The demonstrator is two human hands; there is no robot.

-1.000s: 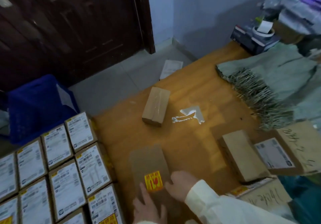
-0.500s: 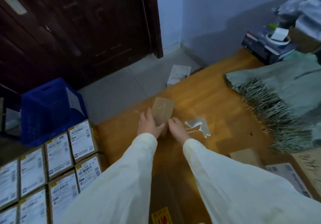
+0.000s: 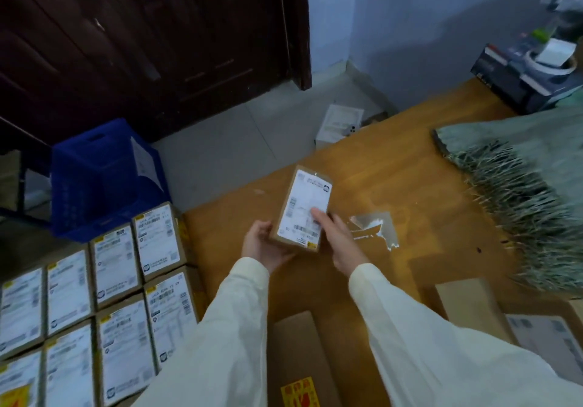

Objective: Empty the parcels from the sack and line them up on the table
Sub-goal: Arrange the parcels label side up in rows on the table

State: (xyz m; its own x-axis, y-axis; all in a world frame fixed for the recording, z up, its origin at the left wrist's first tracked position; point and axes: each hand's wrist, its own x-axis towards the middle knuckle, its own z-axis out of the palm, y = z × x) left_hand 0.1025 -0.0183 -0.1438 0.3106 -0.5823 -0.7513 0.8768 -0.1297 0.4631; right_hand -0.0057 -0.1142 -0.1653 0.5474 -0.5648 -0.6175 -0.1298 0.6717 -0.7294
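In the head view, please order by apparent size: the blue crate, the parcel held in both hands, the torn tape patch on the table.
1. Blue crate, largest.
2. Held parcel.
3. Tape patch, smallest.

the room is dim and bluish around me, with soft flat light and no hard shadows. a torn strip of tape (image 3: 375, 228) on the table (image 3: 426, 166) catches a pale glare. the sack (image 3: 520, 192) fringe and the far right clutter smear with motion blur. the door (image 3: 142, 43) edge bows from the wide lens.
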